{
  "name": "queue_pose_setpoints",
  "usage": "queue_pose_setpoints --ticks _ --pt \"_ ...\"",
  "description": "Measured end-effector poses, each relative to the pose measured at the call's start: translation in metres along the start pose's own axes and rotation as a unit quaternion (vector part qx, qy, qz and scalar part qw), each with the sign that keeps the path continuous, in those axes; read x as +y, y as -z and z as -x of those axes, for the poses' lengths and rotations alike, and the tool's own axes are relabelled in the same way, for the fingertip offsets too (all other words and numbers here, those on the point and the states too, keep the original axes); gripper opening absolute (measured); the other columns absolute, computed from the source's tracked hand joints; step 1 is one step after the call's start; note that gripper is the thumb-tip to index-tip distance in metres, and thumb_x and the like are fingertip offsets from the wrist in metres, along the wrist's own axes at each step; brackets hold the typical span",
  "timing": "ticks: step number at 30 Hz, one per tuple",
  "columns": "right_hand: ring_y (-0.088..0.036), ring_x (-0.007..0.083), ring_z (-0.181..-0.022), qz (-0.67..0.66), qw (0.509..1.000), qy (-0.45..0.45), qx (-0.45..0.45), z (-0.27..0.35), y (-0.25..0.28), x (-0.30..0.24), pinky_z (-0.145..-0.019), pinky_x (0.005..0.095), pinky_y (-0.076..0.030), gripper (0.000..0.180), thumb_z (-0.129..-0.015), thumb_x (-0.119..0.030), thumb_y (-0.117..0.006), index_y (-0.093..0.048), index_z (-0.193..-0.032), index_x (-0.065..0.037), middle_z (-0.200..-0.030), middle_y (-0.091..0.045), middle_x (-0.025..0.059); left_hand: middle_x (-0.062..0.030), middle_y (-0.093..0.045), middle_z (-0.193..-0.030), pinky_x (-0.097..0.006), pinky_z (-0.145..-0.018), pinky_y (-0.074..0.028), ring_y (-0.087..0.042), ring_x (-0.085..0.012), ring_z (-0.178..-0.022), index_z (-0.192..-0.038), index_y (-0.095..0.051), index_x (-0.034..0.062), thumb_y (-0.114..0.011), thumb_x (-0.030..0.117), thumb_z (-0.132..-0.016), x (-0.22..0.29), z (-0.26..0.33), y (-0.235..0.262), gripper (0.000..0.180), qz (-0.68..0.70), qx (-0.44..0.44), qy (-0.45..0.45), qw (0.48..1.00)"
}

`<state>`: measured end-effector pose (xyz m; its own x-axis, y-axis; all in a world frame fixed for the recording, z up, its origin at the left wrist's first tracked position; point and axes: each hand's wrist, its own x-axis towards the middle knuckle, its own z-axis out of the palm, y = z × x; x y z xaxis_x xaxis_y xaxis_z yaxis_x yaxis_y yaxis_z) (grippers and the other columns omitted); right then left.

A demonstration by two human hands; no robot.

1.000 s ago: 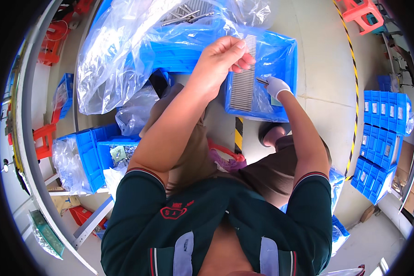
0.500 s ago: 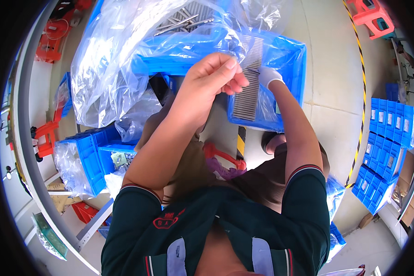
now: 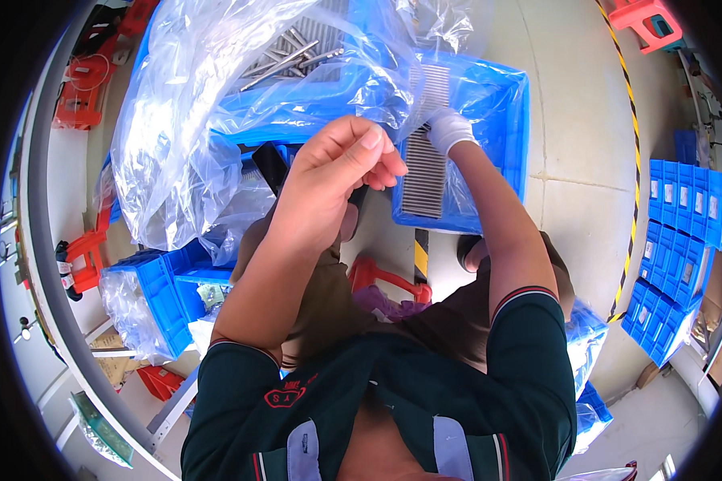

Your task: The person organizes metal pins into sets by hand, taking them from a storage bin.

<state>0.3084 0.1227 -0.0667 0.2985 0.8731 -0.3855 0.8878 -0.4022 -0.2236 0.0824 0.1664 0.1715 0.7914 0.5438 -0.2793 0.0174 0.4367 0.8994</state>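
My left hand (image 3: 346,163) is bare and raised in front of the blue bin, thumb and fingers pressed together; whatever they pinch, if anything, is hidden. My right hand (image 3: 451,131), in a white glove, reaches into the blue bin (image 3: 501,210) on the right. Its fingertips are at a long row of slim metal rods (image 3: 423,180) packed side by side, next to a dark gap in the row. The fingers themselves are mostly hidden from above. Clear plastic film (image 3: 489,96) lines this bin beside the rods.
Left of it stands a larger blue bin (image 3: 289,112) draped with a clear plastic bag (image 3: 164,152), loose metal rods (image 3: 285,60) inside. A red stool (image 3: 365,272) is between my legs. Stacked blue crates (image 3: 682,200) stand at the right beyond yellow-black floor tape (image 3: 635,160).
My left hand has moved left and a little lower, still pinched. My right hand has shifted slightly left over the rods. The whole view has moved slightly.
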Motion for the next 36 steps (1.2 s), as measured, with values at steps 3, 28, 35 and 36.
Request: queue_pose_setpoints --ticks 3,28,35,36 --pt "-0.061 0.0325 -0.094 -0.026 0.999 -0.003 -0.023 -0.006 0.004 0.005 -0.080 0.0397 -0.051 0.025 -0.078 -0.012 -0.057 -0.063 -0.101 -0.012 -0.100 -0.064 0.0126 -0.0077 -0.061 -0.082 -0.025 -0.070 -0.043 -0.054 -0.0121 -0.074 -0.090 -0.055 0.0060 -0.049 0.026 -0.093 0.000 0.000 0.001 0.021 0.000 -0.003 0.002 1.000" --pt "-0.056 0.0276 -0.104 -0.693 0.619 -0.360 0.083 -0.042 -0.096 0.066 -0.089 0.0330 -0.042 0.068 -0.086 -0.063 -0.036 -0.054 -0.122 -0.008 -0.114 -0.059 0.0173 -0.0072 -0.062 -0.082 -0.025 -0.070 -0.043 -0.055 -0.0119 -0.074 -0.090 -0.056 0.0060 -0.051 0.026 -0.093 -0.001 0.002 0.004 0.021 0.009 -0.011 0.000 1.000" --pt "-0.050 0.0296 -0.111 -0.849 0.466 -0.247 -0.016 -0.027 -0.096 0.043 -0.094 0.0389 -0.038 0.093 -0.078 -0.077 -0.032 -0.045 -0.128 0.001 -0.124 -0.051 0.0186 -0.0069 -0.062 -0.083 -0.025 -0.070 -0.044 -0.056 -0.0117 -0.074 -0.091 -0.057 0.0065 -0.051 0.028 -0.093 -0.002 0.003 0.001 0.022 0.014 -0.019 0.004 1.000" --pt "-0.049 0.0301 -0.112 -0.847 0.470 -0.246 -0.012 -0.024 -0.090 0.039 -0.095 0.0385 -0.037 0.095 -0.077 -0.078 -0.031 -0.044 -0.128 0.002 -0.125 -0.050 0.0188 -0.0068 -0.062 -0.083 -0.025 -0.070 -0.044 -0.056 -0.0116 -0.074 -0.091 -0.057 0.0065 -0.051 0.028 -0.093 -0.002 0.002 0.001 0.022 0.014 -0.019 0.005 1.000"
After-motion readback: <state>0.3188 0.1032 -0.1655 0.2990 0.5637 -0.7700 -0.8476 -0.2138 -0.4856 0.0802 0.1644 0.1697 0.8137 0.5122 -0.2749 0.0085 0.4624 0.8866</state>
